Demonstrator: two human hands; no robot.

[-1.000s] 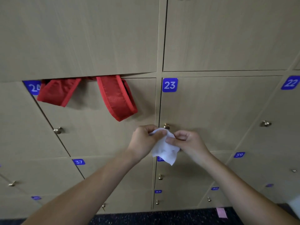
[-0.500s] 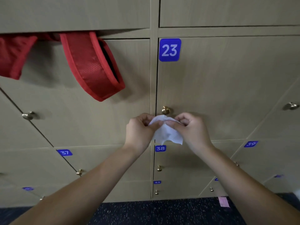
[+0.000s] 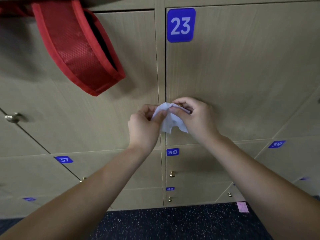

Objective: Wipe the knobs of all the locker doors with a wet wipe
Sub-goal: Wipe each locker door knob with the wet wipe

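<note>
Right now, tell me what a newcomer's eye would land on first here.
First the red bag strap hanging out over the locker door at upper left, loud against the beige wood. Next the blue 23 label at top centre. Below it, at the door's left edge, the left hand and right hand both pinch a white wet wipe at the knob.

Probably a locker room: numbered wooden locker doors (image 3: 242, 75), speckled floor (image 3: 173, 224).
</note>
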